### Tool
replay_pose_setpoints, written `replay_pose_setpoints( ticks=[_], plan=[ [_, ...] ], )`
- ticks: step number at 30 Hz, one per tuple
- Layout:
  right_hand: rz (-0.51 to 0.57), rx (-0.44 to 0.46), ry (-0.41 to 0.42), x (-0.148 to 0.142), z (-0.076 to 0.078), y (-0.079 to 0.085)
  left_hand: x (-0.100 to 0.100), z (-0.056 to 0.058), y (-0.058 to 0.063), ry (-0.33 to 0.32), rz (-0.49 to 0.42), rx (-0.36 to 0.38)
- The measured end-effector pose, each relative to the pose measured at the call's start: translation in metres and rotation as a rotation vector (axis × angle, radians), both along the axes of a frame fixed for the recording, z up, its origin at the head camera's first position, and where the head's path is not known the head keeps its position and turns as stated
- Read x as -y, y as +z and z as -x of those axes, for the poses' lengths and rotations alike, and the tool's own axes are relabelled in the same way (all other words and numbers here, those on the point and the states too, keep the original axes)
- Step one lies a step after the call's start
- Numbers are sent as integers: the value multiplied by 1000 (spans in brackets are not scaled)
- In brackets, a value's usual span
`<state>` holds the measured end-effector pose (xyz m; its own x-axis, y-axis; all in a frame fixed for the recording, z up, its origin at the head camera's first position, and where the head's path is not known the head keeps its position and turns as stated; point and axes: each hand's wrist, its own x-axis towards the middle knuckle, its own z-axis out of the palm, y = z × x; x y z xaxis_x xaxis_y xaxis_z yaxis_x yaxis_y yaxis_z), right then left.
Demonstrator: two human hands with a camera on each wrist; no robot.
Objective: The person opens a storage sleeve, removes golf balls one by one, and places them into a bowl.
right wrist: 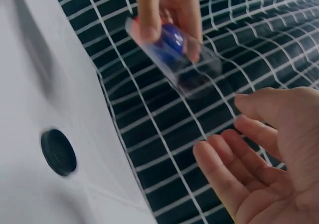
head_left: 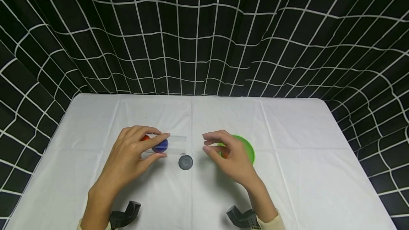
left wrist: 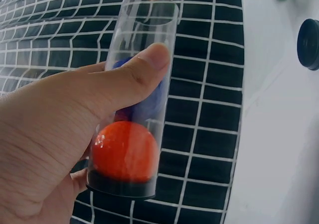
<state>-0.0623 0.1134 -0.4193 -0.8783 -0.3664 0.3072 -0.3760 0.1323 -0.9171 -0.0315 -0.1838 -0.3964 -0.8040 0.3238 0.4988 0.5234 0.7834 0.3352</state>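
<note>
My left hand (head_left: 132, 148) grips a clear plastic tube (head_left: 177, 144), thumb on one side and fingers on the other. Inside the tube, an orange-red ball (left wrist: 125, 152) sits at the dark closed end, with a blue ball (head_left: 161, 146) beside it, partly behind the thumb. The tube's open end points toward my right hand (head_left: 231, 159). That hand hovers with loosely bent, parted fingers and holds nothing in the right wrist view. It partly covers a green bowl (head_left: 250, 148), where a bit of orange (head_left: 225, 155) shows past the fingers.
A round dark grey cap (head_left: 185, 162) lies on the white tablecloth (head_left: 204, 194), just below the tube's open end in the head view. Behind the table hangs a black curtain (head_left: 188, 52) with a white grid.
</note>
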Motion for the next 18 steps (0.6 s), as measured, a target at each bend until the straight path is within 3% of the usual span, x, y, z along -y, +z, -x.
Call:
replay_pose_setpoints(
  ticks=[9,18],
  plan=[
    [113,165,61,22,-6,-6,-1,0,1,-4,17,-30],
    [139,238,65,32,-9,-7,-2,0,3,0,37,-40]
  ],
)
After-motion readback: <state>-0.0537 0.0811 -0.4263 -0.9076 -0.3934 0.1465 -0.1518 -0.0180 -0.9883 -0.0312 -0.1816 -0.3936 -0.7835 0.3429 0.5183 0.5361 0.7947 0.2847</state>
